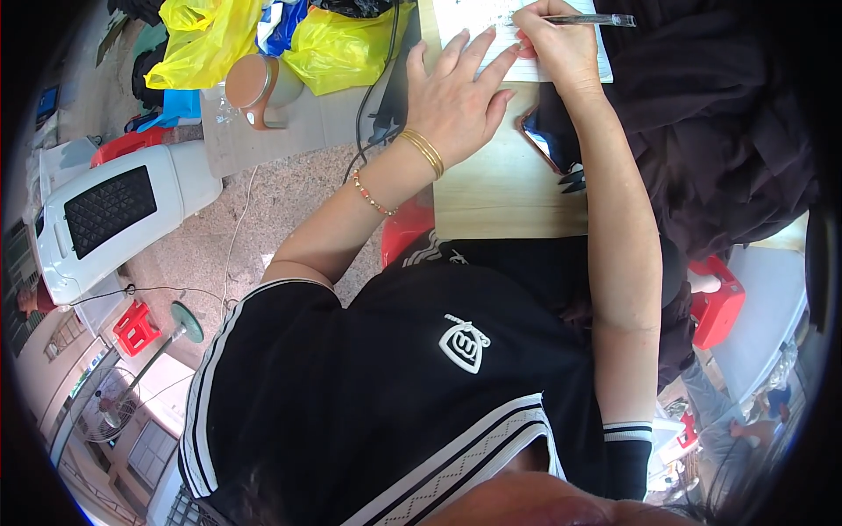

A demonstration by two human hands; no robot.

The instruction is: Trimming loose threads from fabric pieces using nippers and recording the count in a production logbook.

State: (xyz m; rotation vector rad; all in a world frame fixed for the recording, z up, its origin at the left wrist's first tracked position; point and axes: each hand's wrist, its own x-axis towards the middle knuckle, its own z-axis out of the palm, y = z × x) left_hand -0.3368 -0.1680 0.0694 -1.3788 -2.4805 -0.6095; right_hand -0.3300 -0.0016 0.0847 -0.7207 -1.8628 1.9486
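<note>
My right hand (561,48) is closed around a dark pen (596,19), held over a white lined sheet of paper (526,70) with some writing on it. My left hand (456,101) lies flat with its fingers spread, their tips resting on the paper's lower left part. Gold bangles and a beaded bracelet circle the left wrist. Beneath my right forearm, a phone (544,145) lies on the pale wooden tabletop (491,202), partly hidden by the arm. A small dark pointed object (573,180) sits beside it; its kind is unclear.
Dark fabric (702,114) is heaped to the right. Left of the table are yellow plastic bags (342,48), a brown-lidded cup (252,83) and a black cable (367,114). A white sewing-machine-like housing (132,219), a red stool (136,329) and a fan (110,403) stand farther left.
</note>
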